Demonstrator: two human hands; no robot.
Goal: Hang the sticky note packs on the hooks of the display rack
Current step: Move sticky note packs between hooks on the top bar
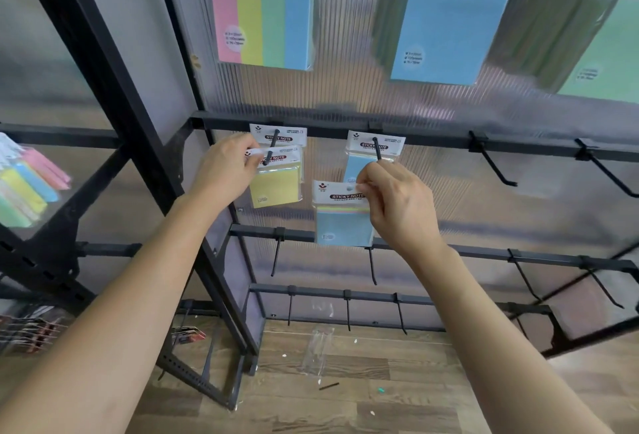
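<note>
Mid-frame, the left hand (224, 167) pinches the white header of a yellow pack (275, 188) between thumb and curled fingers. It holds the pack at the left hook (273, 145) of the upper rail (332, 129). The hook's dark tip lies across that header, and a rear header (287, 132) hangs on the same hook behind it.

Just right of centre, the right hand (397, 205) holds a blue pack (342, 226) by the top right corner of its header, fingers closed on it. This pack is on no hook. It sits just below the tip of the next hook (377, 152), which carries a hung pack (359, 165) with blue notes.

Further right on the upper rail, two side hooks (494, 165) slant down. A lower rail (449, 250) crosses the frame under the hands, with hooks of its own.

Along the top edge hang three large packs: a striped pack (266, 8), a big blue pack (449, 25) and a green pack (605, 53). At the left edge hang more coloured packs (24, 188), blurred. At the bottom, a clear wrapper (316, 350) lies on the wooden floor (380, 409)
</note>
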